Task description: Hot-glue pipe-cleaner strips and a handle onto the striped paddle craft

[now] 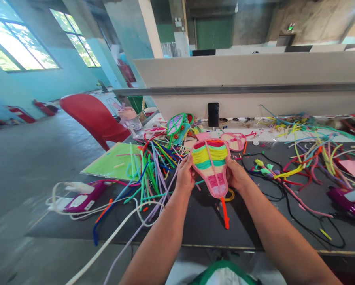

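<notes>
Both my hands hold up a fan-shaped craft piece [212, 163] made of pipe cleaners, with a pink rim and red, yellow, green and pink stripes. My left hand [184, 175] grips its left edge with fingers closed. My right hand [236, 174] grips the right edge the same way. An orange pipe cleaner [225, 213] hangs from the narrow bottom end. The piece is raised a little above the dark table mat [201, 225].
A pile of loose coloured pipe cleaners [153, 166] lies to the left, more tangled ones [310, 158] to the right. Purple glue guns [84, 200] [348, 200] rest at both sides. A green sheet [112, 162], other finished pieces [177, 124], a phone [213, 114] and a red chair [91, 116] stand beyond.
</notes>
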A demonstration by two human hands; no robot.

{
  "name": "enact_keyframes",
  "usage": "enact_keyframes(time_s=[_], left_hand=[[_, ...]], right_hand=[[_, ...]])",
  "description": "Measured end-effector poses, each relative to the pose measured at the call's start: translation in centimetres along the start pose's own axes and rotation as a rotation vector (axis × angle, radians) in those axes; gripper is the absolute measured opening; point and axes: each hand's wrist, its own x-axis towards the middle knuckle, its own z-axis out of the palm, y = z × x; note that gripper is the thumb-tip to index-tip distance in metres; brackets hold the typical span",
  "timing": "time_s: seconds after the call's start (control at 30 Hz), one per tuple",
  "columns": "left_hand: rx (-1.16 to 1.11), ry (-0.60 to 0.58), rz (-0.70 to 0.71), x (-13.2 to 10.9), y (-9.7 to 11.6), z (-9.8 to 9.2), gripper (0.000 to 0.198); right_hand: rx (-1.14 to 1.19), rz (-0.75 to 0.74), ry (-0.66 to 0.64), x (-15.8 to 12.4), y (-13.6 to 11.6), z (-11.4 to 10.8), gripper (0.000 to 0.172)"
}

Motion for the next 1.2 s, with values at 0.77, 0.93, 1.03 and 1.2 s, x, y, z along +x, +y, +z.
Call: enact_keyframes(time_s=[0.77, 0.93, 1.03, 1.2], left_hand=[[-0.02, 0.139, -0.112, 1.0, -1.1, -0.7, 0.056], [-0.016, 0.082, -0.112, 0.3, -1.2, 0.0, 0.065], [0.015, 0.055, -0.104, 0.2, -1.2, 0.1, 0.065], [0.022, 0.125, -0.157, 1.2, -0.8, -1.1, 0.064]], right_hand=[[0.02, 0.029, -0.053, 0.2, 0.4, -0.2, 0.032], [0.021, 0.033, -0.061, 0.2, 0.5, -0.3, 0.032], [0.015, 0.045, -0.069, 0.2, 0.4, -0.4, 0.031], [0.027, 0.028, -0.09, -0.1, 0.0, -0.2, 0.033]])
